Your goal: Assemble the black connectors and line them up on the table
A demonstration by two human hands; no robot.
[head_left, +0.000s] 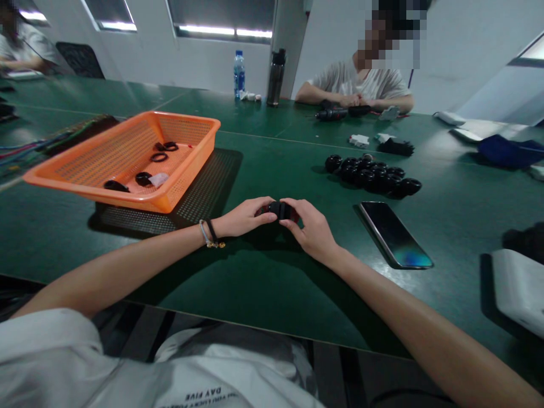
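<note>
Both of my hands meet over the table, in the middle of the head view, around a small black round part (279,210). My left hand (249,216) grips its left side between thumb and fingers. On its right side, my right hand (309,226) pinches it the same way. A dark gap runs across the part; whether it is one piece or two I cannot tell. Several similar glossy black round parts (374,174) stand grouped on the table to the right. Left of my hands, an orange basket (187,184) holds several black rings and caps (159,157) and a whitish scrap (158,180).
A phone (395,235) lies right of my hands, with a white box (521,289) beyond it at the right edge. Across the green table (263,283) are a water bottle (239,73), a dark flask (276,78) and a seated person (361,85). Cables lie at left.
</note>
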